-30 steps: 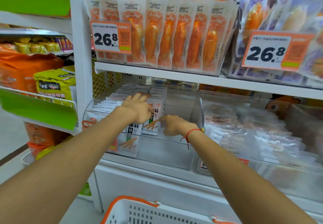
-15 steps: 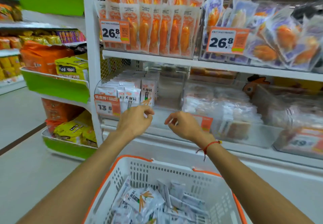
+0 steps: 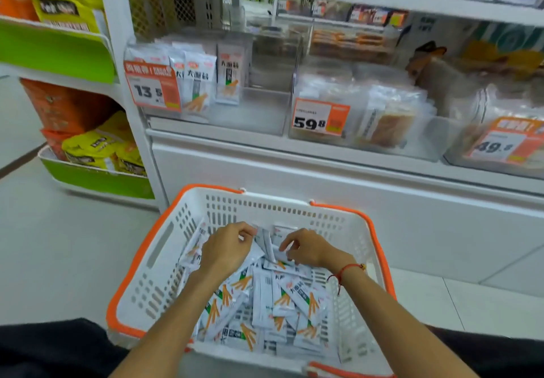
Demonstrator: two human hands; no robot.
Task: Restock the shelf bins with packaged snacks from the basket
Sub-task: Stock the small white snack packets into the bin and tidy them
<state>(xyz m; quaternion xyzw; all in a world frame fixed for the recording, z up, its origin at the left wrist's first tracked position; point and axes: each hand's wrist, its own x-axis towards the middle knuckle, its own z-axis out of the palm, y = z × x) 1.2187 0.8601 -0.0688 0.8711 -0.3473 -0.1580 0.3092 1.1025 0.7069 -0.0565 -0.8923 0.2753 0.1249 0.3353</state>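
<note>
Both hands, left (image 3: 226, 248) and right (image 3: 306, 248), curl loosely among snack packets (image 3: 282, 295) in the basket (image 3: 153, 262) (neither clearly gripping); the shelf bin (image 3: 259, 112) has open room at its right.

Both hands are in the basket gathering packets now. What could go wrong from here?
The left hand and right hand are digging in a loose heap of snack packets; some may slip during the lift. The basket sits beside three bins: these belong behind the 13.5 tag, not the 59.8 tag.

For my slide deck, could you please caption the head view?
Both hands, left hand and right hand, reach into the basket of snack packets below the shelf bin.
</note>
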